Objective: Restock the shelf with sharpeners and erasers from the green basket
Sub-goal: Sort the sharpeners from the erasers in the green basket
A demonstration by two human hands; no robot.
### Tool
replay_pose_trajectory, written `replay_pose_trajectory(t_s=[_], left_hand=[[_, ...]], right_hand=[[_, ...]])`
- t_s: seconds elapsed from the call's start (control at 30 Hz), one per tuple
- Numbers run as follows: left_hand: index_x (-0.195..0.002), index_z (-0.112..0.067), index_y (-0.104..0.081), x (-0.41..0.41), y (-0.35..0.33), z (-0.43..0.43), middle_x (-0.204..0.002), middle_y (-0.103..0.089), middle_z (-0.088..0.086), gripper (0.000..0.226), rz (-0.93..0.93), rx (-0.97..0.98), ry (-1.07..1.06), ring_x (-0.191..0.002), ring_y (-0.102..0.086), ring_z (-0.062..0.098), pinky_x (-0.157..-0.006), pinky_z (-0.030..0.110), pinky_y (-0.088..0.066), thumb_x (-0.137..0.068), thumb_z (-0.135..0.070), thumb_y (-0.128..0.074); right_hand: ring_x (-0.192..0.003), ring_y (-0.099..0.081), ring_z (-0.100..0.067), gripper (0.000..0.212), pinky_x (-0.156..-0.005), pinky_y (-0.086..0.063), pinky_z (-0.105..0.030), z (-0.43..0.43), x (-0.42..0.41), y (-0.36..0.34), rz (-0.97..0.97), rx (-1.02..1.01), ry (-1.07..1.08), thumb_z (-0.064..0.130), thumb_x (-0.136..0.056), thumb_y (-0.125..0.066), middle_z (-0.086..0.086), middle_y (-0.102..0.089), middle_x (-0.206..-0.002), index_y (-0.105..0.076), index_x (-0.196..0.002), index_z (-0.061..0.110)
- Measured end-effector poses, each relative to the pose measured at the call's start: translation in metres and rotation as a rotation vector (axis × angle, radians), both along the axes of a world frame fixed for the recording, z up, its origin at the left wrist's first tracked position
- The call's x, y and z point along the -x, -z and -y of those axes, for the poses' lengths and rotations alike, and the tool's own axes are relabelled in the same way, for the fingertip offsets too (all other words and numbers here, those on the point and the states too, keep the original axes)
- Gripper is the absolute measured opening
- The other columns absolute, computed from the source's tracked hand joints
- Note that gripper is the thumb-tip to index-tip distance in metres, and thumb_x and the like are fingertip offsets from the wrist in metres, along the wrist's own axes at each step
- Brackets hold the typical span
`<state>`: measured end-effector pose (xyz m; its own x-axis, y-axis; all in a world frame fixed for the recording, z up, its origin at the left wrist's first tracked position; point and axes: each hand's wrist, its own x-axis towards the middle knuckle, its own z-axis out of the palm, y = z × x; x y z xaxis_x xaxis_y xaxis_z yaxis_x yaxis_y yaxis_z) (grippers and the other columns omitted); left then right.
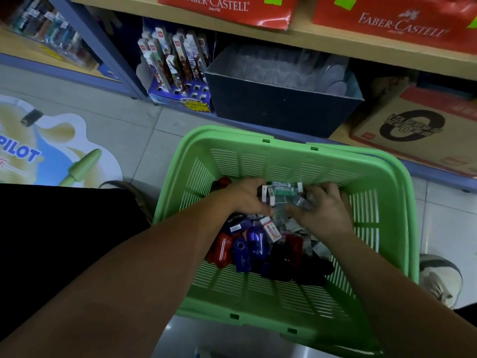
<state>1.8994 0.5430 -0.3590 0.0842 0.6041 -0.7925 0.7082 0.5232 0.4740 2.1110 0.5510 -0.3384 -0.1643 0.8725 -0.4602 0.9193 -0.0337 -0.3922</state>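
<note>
Head view: the person's left hand is gripping white-sleeved erasers at the far end of the green basket. The right hand beside it is curling round clear packs. Red/blue/black sharpeners are piling at the basket's near end. Restocking prob. just starting, w/ most stock left. Beyond the basket, red boxes on the shelf are reading "Faber-Castell". The floor sticker left of the basket is showing "PILOT".

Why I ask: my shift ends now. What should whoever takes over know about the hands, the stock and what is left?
Left hand: in the green basket, gripping small white packs.
Right hand: fingers down among the stock; grip unclear.
Stock: red, blue and purple sharpeners heaped in the basket, on the floor before the shelf.
Done: nothing visibly shelved.
Left: carry everything over.
</note>
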Motion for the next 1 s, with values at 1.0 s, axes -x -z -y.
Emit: replay_pose_trajectory(t_s=[1.0], left_hand=[[-0.141,-0.024,-0.059,0.011,-0.025,0.061,-0.135,-0.058,-0.003,0.064,-0.130,-0.203,0.215,-0.123,-0.057,0.021,-0.104,0.038,-0.048,-0.085,-0.043,-0.082]], right_hand=[[-0.111,-0.066,-0.020,0.048,-0.103,-0.055,-0.043,0.033,-0.010,-0.042,-0.211,0.385,-0.197,0.038,-0.089,-0.081,0.006,-0.066,-0.120,-0.064,-0.131,0.021]])
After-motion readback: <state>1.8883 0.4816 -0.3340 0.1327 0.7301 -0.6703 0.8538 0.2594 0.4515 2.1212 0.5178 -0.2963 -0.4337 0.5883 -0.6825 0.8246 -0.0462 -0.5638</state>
